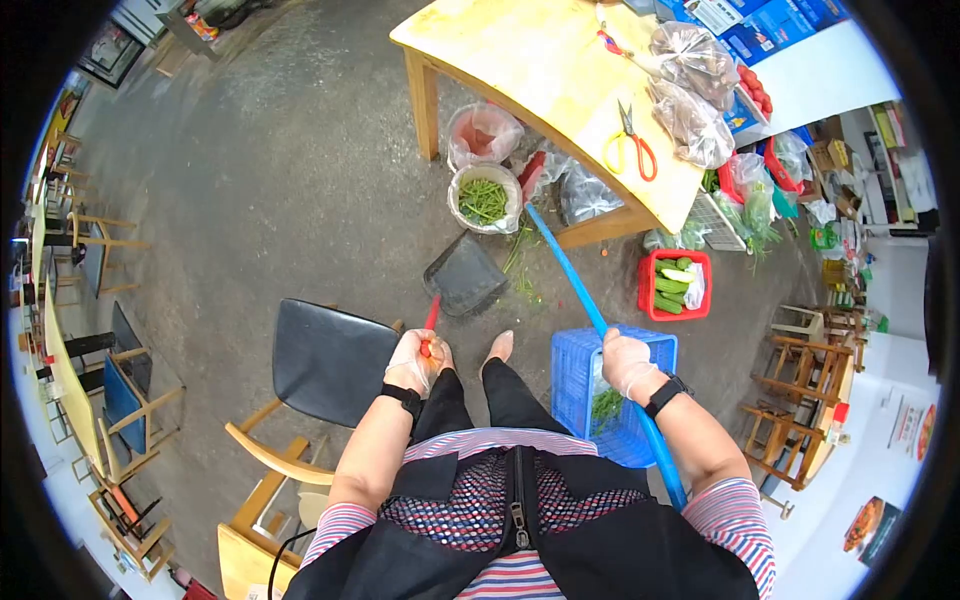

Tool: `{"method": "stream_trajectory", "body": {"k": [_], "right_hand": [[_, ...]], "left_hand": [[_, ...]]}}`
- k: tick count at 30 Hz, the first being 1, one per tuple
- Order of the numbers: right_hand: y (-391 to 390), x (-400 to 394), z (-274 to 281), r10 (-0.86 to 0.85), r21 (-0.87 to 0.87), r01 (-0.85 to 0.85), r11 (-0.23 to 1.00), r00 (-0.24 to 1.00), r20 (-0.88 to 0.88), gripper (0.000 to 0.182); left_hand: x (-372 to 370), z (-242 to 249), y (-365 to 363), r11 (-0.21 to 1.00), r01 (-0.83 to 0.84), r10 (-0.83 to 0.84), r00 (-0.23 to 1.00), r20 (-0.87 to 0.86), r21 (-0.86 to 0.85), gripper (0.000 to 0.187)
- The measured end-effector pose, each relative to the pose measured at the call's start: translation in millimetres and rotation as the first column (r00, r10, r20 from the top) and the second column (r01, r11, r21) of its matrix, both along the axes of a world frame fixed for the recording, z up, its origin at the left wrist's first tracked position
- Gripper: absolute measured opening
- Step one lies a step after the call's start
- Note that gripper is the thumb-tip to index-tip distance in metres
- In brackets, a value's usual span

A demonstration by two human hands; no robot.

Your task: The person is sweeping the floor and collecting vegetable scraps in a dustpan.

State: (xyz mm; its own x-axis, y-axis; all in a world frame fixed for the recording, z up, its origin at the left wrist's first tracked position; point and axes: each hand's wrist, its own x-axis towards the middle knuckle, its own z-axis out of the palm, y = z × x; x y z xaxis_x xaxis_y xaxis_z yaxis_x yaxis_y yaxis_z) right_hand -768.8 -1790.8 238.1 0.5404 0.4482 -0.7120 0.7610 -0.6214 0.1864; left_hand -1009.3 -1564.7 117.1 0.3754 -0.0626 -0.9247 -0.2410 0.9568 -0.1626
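Observation:
My left hand, in a clear glove, is wrapped round the red handle of a dustpan. The dark pan rests on the floor in front of my feet. My gloved right hand grips the long blue pole of a broom, which slants forward to the table's edge; its far end is hard to make out there. Scraps of green stems lie on the floor beside the pan. Just beyond the pan stands a lined bin of green beans or stems.
A wooden table holds scissors and bagged goods. Under its edge stands another lined bin. A blue crate is by my right leg, a red basket of cucumbers beyond it. A black-backed chair is at my left.

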Motion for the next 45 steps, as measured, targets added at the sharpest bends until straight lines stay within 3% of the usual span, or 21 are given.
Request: {"method": "stream_trajectory", "body": {"k": [2,4,8,12,13,20,28,31,35,37,39,41,43,45], "right_hand": [[8,-5,8,-0.004,0.038,0.004,0.999,1.0,0.001,0.02],[14,-9,12,-0.058,0.071,0.062,0.996,0.997,-0.054,0.022],[23,-26,16,-0.117,0.115,0.132,0.984,0.984,-0.132,0.025],[29,-34,27,-0.229,0.12,0.251,0.96,0.958,-0.17,0.027],[28,-35,30,-0.237,0.128,0.263,0.956,0.953,-0.189,0.028],[30,-40,25,-0.212,0.162,0.264,0.951,0.936,-0.28,0.03],[16,-45,2,-0.258,0.249,0.37,0.895,0.885,-0.387,0.031],[-14,-41,-2,-0.358,0.353,0.503,0.789,0.843,-0.401,0.035],[-35,-8,4,-0.425,0.284,0.566,0.774,0.796,-0.43,0.04],[-28,20,-5,-0.431,0.438,0.55,0.711,0.833,-0.346,0.04],[-5,51,-16,-0.463,0.467,0.627,0.623,0.777,-0.426,0.034],[21,82,-51,-0.499,0.441,0.699,0.563,0.713,-0.492,0.03],[46,110,-99,-0.492,0.373,0.824,0.427,0.558,-0.668,0.03],[57,118,-143,-0.542,0.295,0.84,0.455,0.524,-0.657,0.025]], "left_hand": [[-1,-11,9,0.992,0.066,-0.06,0.997,-0.05,0.11,0.008],[-6,-13,17,0.991,0.069,-0.068,0.998,-0.013,0.116,0.007],[-9,-10,30,0.976,0.12,-0.104,0.99,-0.097,0.182,0.008],[-11,-8,39,0.963,0.143,-0.15,0.989,0.014,0.23,0.015],[-8,-4,42,0.966,0.156,-0.151,0.988,-0.04,0.208,0.006],[5,32,44,0.951,0.187,-0.141,0.971,-0.193,0.246,0.008],[-15,4,50,0.957,0.142,-0.092,0.976,-0.2,0.254,0.006],[-16,6,48,0.966,0.047,0.006,0.979,-0.203,0.256,0.007],[-34,11,37,0.977,0.042,-0.005,0.984,-0.178,0.207,0.007],[-39,11,28,0.988,0.025,-0.001,0.987,-0.161,0.152,0.008],[-42,13,14,0.994,0.014,0.0,0.993,-0.12,0.111,0.009],[-46,14,3,0.994,0.062,-0.05,0.991,-0.126,0.089,0.016],[-45,20,-9,0.995,0.048,-0.034,0.989,-0.144,0.091,0.016],[-52,7,-21,0.999,-0.052,0.053,0.99,-0.134,0.011,0.019]]}}
